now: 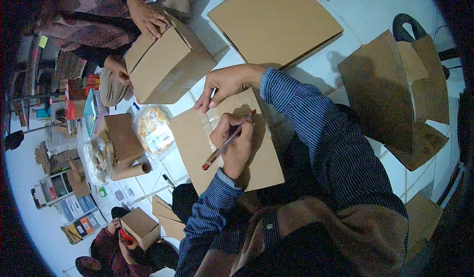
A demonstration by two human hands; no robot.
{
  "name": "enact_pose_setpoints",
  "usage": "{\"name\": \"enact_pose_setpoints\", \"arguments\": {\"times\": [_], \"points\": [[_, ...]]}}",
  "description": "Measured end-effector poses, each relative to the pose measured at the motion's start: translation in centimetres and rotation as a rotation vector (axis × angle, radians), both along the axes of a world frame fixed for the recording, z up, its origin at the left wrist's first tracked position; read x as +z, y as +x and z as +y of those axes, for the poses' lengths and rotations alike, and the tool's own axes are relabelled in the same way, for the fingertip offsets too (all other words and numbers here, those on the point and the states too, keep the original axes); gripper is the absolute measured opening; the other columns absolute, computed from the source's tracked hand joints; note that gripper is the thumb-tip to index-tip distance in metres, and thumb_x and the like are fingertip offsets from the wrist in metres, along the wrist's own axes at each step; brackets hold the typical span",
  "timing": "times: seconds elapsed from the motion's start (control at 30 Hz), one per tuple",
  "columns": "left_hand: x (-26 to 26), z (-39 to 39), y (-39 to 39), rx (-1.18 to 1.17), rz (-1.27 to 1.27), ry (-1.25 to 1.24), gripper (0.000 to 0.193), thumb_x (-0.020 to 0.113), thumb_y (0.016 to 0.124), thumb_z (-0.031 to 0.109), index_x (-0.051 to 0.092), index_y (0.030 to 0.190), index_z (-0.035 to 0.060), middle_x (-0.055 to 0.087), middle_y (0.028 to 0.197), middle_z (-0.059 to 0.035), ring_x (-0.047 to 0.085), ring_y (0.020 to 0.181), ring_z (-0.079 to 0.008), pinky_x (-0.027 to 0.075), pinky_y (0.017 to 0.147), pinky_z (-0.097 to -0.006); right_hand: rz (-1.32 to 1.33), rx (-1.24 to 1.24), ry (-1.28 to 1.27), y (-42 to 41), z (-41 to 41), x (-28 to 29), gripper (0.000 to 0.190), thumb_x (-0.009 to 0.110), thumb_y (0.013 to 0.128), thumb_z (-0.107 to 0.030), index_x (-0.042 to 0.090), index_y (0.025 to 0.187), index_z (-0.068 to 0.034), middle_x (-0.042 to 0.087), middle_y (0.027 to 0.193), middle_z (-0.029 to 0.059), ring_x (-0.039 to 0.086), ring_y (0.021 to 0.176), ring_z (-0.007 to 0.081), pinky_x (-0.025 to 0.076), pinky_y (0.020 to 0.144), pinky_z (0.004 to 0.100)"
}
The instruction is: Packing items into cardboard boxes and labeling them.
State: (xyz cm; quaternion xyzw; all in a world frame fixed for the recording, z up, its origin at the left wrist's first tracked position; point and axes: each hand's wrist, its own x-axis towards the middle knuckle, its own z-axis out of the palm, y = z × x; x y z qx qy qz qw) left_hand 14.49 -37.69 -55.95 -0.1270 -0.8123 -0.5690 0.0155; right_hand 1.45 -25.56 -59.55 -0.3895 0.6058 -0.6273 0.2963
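Observation:
My left hand [237, 143] holds a pen [224, 151] with red ends. Its tip points at the top face of a brown cardboard box [255, 166] in front of me; whether it touches the cardboard I cannot tell. A strip of clear tape [213, 119] crosses that top face. At the box's far edge, my right hand [226, 86] is bent down with its fingertips resting on the cardboard near the tape. Both forearms wear blue striped sleeves. A bread-like item in a clear bag [155, 131] with a printed label lies just left of the box.
Across from me, a person's hands [148, 20] press the flaps of a larger carton [174, 68]. A flat cardboard carton [277, 21] lies at the top, an unfolded one [377, 92] at right. Another person at lower left holds a small box [140, 227]. A marker [168, 180] lies on the tiles.

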Motion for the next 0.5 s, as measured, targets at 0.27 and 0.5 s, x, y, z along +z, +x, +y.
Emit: {"name": "enact_pose_setpoints", "arguments": {"times": [0.27, 0.5], "points": [[0.02, 0.23, -0.16, -0.011, 0.03, -0.002, 0.013, 0.06, 0.068, -0.002, 0.048, 0.065, -0.0011, 0.05, 0.056, -0.0039, 0.044, 0.054, -0.0057, 0.037, 0.05, -0.0212, 0.03, 0.0, -0.026, 0.0, 0.06, 0.03, 0.024, 0.06, 0.075, 0.004, 0.064, 0.099, 0.004, 0.057, 0.118, 0.0133, 0.05, 0.115, 0.0198, 0.039, 0.095, 0.0265], [-0.03, -0.07, -0.09, 0.003, 0.021, -0.026, 0.015, 0.063, 0.069, 0.0, 0.048, 0.066, 0.0002, 0.048, 0.054, -0.0022, 0.044, 0.053, -0.0057, 0.038, 0.051, -0.0209, -0.031, -0.007, -0.043, 0.11, -0.05, -0.14, 0.024, 0.061, 0.075, 0.003, 0.064, 0.098, 0.004, 0.057, 0.118, 0.0137, 0.05, 0.114, 0.0199, 0.039, 0.095, 0.0268]]}}
